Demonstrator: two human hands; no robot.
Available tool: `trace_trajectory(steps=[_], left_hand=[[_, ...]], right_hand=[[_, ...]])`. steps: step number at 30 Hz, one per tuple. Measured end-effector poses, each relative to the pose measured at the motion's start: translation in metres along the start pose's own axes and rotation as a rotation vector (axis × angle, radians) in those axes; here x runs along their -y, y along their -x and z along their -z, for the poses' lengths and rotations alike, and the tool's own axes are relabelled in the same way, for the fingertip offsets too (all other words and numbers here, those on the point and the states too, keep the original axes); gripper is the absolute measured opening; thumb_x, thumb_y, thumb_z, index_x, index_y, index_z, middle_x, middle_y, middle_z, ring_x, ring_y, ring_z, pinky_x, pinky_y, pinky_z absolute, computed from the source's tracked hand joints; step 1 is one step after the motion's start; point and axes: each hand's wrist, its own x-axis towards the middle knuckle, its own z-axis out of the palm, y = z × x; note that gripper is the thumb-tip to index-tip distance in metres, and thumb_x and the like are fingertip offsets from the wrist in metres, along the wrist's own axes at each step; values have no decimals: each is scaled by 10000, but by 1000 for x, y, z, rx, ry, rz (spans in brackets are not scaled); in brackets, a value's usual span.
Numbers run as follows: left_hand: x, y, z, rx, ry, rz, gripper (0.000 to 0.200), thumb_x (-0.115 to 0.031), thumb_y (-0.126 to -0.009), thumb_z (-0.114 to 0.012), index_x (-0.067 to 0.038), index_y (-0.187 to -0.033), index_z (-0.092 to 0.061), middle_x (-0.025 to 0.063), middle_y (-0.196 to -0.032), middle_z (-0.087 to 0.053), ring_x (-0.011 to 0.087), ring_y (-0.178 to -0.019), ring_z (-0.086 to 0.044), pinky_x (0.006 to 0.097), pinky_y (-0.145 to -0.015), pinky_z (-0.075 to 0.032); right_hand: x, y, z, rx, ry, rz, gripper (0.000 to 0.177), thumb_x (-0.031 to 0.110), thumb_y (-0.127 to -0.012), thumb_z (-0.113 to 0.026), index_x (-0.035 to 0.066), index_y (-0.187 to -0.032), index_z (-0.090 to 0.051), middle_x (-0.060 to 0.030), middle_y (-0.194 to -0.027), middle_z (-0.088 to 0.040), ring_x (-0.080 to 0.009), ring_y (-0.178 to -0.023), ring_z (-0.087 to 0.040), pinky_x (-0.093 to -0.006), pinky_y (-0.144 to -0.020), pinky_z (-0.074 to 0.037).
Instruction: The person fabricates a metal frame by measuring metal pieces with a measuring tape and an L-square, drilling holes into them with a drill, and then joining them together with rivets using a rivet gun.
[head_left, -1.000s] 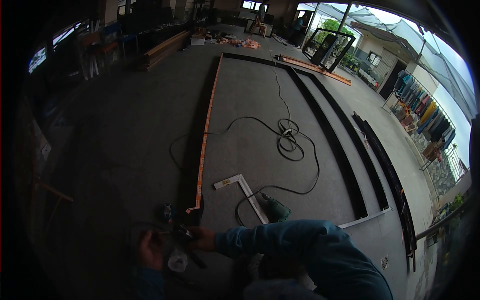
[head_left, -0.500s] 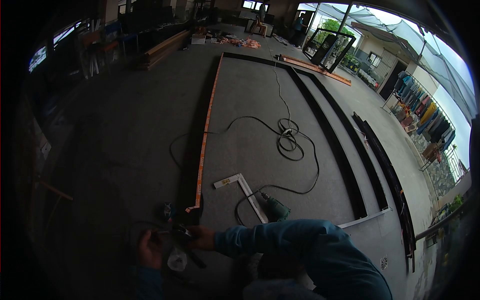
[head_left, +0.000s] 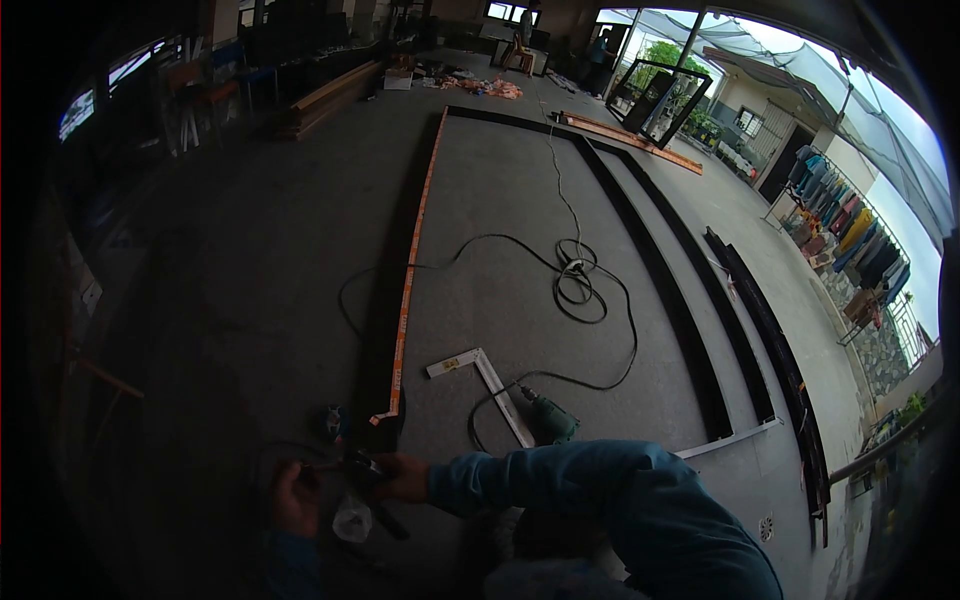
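Through the head camera I record the right hand (head_left: 403, 478) at the lower left of the view, fingers closed on a dark hand tool (head_left: 362, 464) whose exact type I cannot tell. The left hand (head_left: 296, 498) stands just beside it, fingers curled; shadow prevents me from telling whether they pinch anything. The tool lies between the two hands, near the close end of the orange-printed strip (head_left: 404, 318) along the long black frame (head_left: 672, 285). A clear plastic bag (head_left: 353, 521) shows just below the tool; I cannot confirm contact. To the right, on the grey floor (head_left: 510, 320), I note a green corded drill (head_left: 552, 417) beside a white L-shaped square (head_left: 494, 383). A black cable (head_left: 634, 330) lies looped inside the frame.
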Motion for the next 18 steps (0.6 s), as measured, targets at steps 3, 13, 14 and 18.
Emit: trace_trajectory(steps=[3, 13, 14, 18], left_hand=[[0, 1, -2, -19, 19, 16, 60, -94, -832, -559, -88, -887, -583, 36, -839, -625, 150, -775, -613, 272, -651, -535], [0, 1, -2, -64, 69, 24, 67, -127, -834, -571, -77, -878, -584, 45, -841, -626, 158, -774, -613, 269, -658, -537], [0, 0, -1, -64, 69, 25, 67, -127, -834, -571, -77, -878, -584, 45, -841, -626, 158, -774, -613, 269, -658, -537], [-1, 1, -5, -32, 60, 16, 72, -129, -841, -561, -72, -879, -585, 58, -856, -630, 166, -784, -615, 273, -672, -536]], right_hand=[[-4, -1, -1, -38, 26, 60, 639, 12, -747, -627, 47, -1319, -345, -115, -1126, -541, -193, -1027, -506, -331, -867, -436], [19, 8, -1, -48, -31, 44, 596, 130, -718, -646, -1, -1256, -422, -188, -1155, -536, -282, -1100, -497, -347, -923, -396], [14, 5, 0, -29, -26, 28, 592, 133, -719, -647, 0, -1252, -427, -186, -1148, -541, -283, -1096, -500, -350, -926, -393], [21, 8, 1, -36, 54, -47, 574, 149, -718, -657, 1, -1233, -451, -185, -1133, -553, -285, -1088, -508, -355, -932, -390]])
